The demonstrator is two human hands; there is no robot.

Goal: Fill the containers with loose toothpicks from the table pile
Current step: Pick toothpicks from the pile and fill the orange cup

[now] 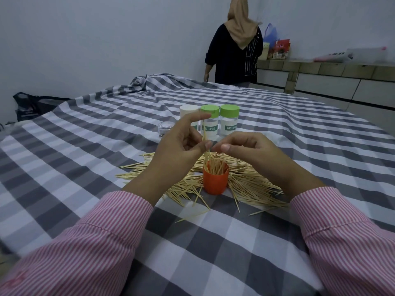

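Left hand (181, 146) pinches a small bunch of toothpicks (205, 146) between thumb and curled fingers, index finger raised clear. The bunch stands near upright, lower tips already inside the mouth of the orange cup (215, 178).

Right hand (245, 149) sits just beside the bunch, thumb and fingertips drawn together. It may be steadying the sticks or holding nothing; contact can't be made out from this angle.

The cup stands upright in the middle of the loose pile (245, 182) on the checked cloth (106, 146), already about full of upright sticks.

To do the drop well: keep the bunch vertical, lower the tips into a gap among the sticks already standing, then loosen the pinch gently so none splay over the rim. The cup looks light, so a sideways nudge could tip it.

Beyond, two green-lidded jars (220, 122) marked TOOTHPICK, a white-topped jar (188, 110) and a small clear lid (165, 127) stand near together.
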